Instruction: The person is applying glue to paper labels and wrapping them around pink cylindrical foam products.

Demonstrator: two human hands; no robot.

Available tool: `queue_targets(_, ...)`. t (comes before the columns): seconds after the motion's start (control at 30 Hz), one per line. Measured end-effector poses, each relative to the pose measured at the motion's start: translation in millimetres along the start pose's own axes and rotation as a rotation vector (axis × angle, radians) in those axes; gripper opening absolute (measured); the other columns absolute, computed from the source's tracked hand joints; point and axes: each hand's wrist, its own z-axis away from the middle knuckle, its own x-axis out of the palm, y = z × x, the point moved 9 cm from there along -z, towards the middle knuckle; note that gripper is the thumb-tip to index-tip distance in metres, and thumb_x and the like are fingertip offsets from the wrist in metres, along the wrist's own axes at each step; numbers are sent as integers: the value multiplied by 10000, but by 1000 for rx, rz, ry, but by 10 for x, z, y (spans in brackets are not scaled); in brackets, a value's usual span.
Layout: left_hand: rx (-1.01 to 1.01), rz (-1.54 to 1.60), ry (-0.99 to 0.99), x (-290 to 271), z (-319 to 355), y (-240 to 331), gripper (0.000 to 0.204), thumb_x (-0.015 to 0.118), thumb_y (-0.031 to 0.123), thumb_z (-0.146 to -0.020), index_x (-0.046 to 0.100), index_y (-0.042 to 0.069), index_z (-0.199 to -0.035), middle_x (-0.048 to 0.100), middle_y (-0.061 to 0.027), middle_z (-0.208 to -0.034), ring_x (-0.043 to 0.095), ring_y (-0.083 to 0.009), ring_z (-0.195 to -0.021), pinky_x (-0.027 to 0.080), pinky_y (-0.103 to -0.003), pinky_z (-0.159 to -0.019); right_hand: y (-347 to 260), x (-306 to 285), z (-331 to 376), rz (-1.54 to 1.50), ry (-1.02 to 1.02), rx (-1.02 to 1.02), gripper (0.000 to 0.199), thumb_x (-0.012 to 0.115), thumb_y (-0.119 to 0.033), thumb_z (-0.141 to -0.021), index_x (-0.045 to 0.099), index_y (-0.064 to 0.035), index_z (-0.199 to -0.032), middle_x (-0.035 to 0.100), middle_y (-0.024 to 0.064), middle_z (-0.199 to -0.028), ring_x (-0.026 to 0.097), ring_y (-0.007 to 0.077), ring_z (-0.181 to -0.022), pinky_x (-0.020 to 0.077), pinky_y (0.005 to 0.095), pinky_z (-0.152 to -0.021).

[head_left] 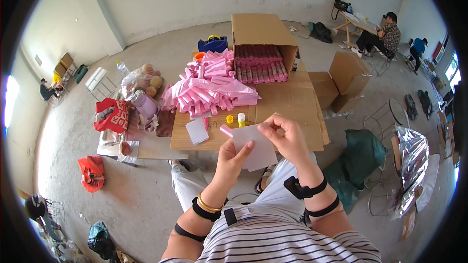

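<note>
Between my two hands is a white sheet of paper (254, 152), held up over the table's near edge. My left hand (231, 158) is closed on its left side, thumb on top. At the upper right corner, my right hand (286, 136) pinches it with thumb and fingers. A pink tube (225, 129) shows just beyond the paper's upper left corner; I cannot tell whether it is held. On the wooden table (183, 142) stand a glue stick (241, 120) and its yellow cap (229, 119). More white sheets (197, 131) lie at the left.
A heap of pink tubes (209, 85) covers the table's far left. Behind it sits a blue tape dispenser (213, 44). A cardboard box (261, 27) on its side holds stacked tubes. Bags of fruit (146, 82) stand left; an open carton (343, 80) stands right.
</note>
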Motion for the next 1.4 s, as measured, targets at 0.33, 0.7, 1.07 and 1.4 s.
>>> queue_targets(0.33,-15,19,-25,26,-4,-55,333,627,149,-942,541,-4,-1224,651,-55,-1083,617,-105,-965,498,-263,-837,246,41,30,-200,74,65,199,699,-196,-876,611,-23,-830,592,-4,-709,513,67,-672,440,240,-642)
queue_targets(0.7,3,21,-16,8,-1,-80,322,613,151,-950,538,10,-1230,648,-40,-1087,612,-100,-970,497,-263,-840,231,36,26,-258,84,70,165,705,-192,-873,636,-42,-881,609,-10,-798,541,60,-737,441,227,-685)
queue_targets(1.07,20,15,-10,10,7,-1,319,599,140,-956,535,-5,-1233,643,-51,-1098,609,-109,-981,490,-265,-853,-78,-123,62,30,150,-160,103,670,-79,-853,650,-52,-951,576,26,-873,556,107,-771,440,246,-700)
queue_targets(1.4,40,55,48,-67,1,44,261,619,111,-937,556,20,-1174,658,-56,-1090,619,-110,-973,488,-267,-852,-8,-3,151,10,154,-111,187,729,-100,-808,596,-43,-925,562,32,-818,521,126,-735,441,257,-683)
